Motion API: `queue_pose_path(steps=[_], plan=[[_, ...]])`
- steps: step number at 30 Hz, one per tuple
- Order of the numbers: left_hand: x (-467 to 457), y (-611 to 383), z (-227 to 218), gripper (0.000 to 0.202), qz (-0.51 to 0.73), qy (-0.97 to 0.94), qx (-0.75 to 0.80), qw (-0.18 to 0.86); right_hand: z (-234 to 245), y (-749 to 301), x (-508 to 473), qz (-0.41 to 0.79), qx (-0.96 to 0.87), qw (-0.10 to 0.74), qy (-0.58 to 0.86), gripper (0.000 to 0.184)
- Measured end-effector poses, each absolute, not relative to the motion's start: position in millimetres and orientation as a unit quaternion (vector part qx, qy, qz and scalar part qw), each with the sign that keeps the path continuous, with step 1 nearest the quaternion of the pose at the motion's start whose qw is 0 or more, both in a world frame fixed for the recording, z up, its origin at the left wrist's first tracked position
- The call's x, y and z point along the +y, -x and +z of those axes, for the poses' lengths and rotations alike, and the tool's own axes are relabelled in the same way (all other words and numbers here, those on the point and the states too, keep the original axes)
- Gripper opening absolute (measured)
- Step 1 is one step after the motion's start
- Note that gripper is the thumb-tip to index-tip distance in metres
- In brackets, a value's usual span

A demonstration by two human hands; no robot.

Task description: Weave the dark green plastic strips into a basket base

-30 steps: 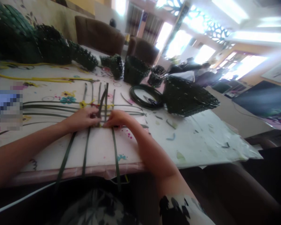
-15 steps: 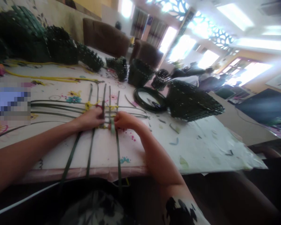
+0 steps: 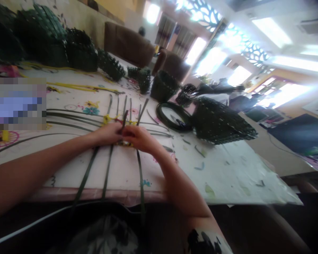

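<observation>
Several dark green flat strips (image 3: pixel 106 173) lie crossed on the table's flowered cloth (image 3: pixel 122 169), running toward me over the near edge and sideways to the left. My left hand (image 3: pixel 108 134) and my right hand (image 3: pixel 137 138) meet where the strips cross. Both have their fingers pinched on one upright green strip (image 3: pixel 124 118) that rises between them. Yellow ties (image 3: pixel 107 119) mark the weave just beyond my hands.
Finished dark green woven baskets (image 3: pixel 217 121) stand at the right and along the far side (image 3: pixel 79 53). A coil of green strip (image 3: pixel 173 116) lies beside them. Yellow strips (image 3: pixel 79 86) lie farther back. Brown chairs (image 3: pixel 127 44) and another person are behind the table.
My hands have closed together at the crossing; the right hand moved left off the near strip and now pinches the lifted strip with the left. The camera has shifted slightly.
</observation>
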State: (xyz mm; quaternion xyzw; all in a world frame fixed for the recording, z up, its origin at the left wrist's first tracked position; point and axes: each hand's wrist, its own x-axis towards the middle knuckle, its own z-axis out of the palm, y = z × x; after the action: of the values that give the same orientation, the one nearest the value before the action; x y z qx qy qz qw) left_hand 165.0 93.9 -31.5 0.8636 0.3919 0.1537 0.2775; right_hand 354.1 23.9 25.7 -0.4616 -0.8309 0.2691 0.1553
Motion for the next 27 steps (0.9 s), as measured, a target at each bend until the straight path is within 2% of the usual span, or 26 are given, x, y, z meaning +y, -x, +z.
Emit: queue_pose_path(steps=[2,3,6,14,24,27], plan=[[93,-165,-30,0.031,0.148,-0.86,0.405,0.272,19,-347,25,0.189,-0.823,0.116,0.523,0.005],[93,-165,-29,0.031,0.142,-0.858,0.413,0.27,17,-344,27,0.176,-0.818,0.09,0.54,0.008],[92,-165,-26,0.029,0.128,-0.853,0.426,0.274,11,-340,33,0.203,-0.796,0.051,0.567,0.015],[97,-164,-27,0.023,0.136,-0.846,0.419,0.301,6,-351,49,0.349,-0.745,0.108,0.557,0.026],[100,-164,-29,0.024,0.124,-0.838,0.424,0.321,4,-351,60,0.474,-0.696,0.107,0.529,0.042],[100,-163,-30,0.024,0.13,-0.836,0.426,0.32,7,-349,59,0.45,-0.706,0.084,0.54,0.042]])
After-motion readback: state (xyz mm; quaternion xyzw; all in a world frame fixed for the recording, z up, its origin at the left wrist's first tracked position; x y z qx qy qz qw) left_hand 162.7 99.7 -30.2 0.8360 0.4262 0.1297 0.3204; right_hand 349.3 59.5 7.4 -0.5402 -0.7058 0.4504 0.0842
